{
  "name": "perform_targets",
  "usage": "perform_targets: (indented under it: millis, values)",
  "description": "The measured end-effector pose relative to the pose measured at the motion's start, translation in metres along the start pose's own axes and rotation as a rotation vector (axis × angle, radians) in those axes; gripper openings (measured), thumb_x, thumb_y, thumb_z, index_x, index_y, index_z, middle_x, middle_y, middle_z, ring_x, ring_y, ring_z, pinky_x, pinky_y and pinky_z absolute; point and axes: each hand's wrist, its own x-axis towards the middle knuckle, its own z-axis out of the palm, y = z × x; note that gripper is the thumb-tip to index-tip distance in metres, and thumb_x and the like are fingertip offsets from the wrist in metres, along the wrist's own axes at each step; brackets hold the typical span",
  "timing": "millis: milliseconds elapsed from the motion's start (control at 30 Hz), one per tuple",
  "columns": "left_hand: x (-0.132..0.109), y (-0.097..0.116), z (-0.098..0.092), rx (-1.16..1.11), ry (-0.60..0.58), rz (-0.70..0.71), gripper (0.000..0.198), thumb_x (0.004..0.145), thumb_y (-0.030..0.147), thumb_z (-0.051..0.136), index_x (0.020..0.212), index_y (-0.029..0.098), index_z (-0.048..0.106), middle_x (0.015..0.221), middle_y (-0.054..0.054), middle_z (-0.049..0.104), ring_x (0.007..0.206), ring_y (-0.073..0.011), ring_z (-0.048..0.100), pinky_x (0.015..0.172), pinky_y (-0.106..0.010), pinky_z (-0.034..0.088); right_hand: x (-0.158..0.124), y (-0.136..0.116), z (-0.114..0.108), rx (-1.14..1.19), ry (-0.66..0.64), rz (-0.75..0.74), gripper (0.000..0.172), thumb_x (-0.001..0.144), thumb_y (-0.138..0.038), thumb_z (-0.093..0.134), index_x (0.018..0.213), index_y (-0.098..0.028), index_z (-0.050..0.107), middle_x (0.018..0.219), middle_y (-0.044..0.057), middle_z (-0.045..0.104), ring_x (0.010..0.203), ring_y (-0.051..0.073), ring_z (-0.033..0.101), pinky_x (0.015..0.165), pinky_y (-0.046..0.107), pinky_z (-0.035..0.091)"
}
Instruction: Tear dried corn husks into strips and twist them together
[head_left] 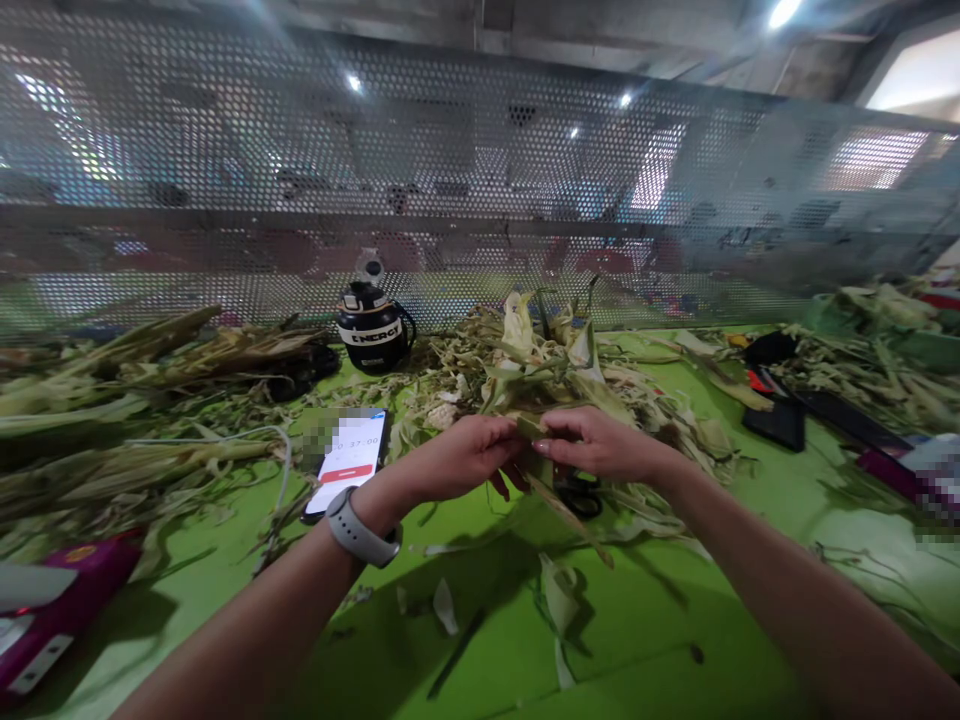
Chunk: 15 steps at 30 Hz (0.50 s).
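Observation:
Both of my hands meet over the middle of the green table (360, 640). My left hand (469, 455), with a grey band on its wrist, pinches a strip of pale corn husk (534, 428). From the other side my right hand (589, 440) grips the same husk between thumb and fingers. Part of the husk is hidden by my fingers, and a long dry strip hangs below them. Just behind the hands lies a heap of husks (645, 400), with folded pale husk pieces (517, 325) standing up in it. What look like black scissor handles (585, 495) show beneath my right hand.
A phone (349, 465) with a lit timer lies left of my hands. Behind it stands a black bottle (371, 330). Long husks (150, 370) cover the left side. Purple boxes (67, 610) and a dark device (774, 422) flank me. A perforated metal screen (465, 170) closes the back.

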Motion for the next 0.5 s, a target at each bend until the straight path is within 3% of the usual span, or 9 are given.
perform_targets:
  millis: [300, 500]
  values:
    - [0.000, 0.001, 0.003, 0.168, 0.073, -0.004, 0.021, 0.088, 0.025, 0.040, 0.075, 0.016, 0.054, 0.070, -0.004, 0.066, 0.063, -0.0131, 0.065, 0.053, -0.020, 0.052, 0.002, -0.001, 0.005, -0.236, 0.109, -0.052, 0.023, 0.083, -0.028, 0.047, 0.064, -0.018, 0.040, 0.057, -0.005, 0.040, 0.053, 0.009, 0.035, 0.051, 0.021, 0.026]
    - [0.002, 0.000, 0.005, 0.461, 0.177, -0.010, 0.024, 0.086, 0.017, 0.035, 0.067, 0.019, 0.050, 0.065, -0.003, 0.066, 0.058, -0.0136, 0.062, 0.051, -0.021, 0.044, 0.004, -0.003, 0.014, -0.414, 0.243, -0.091, 0.022, 0.079, -0.024, 0.047, 0.060, -0.019, 0.036, 0.055, -0.005, 0.035, 0.051, 0.009, 0.030, 0.051, 0.022, 0.022]
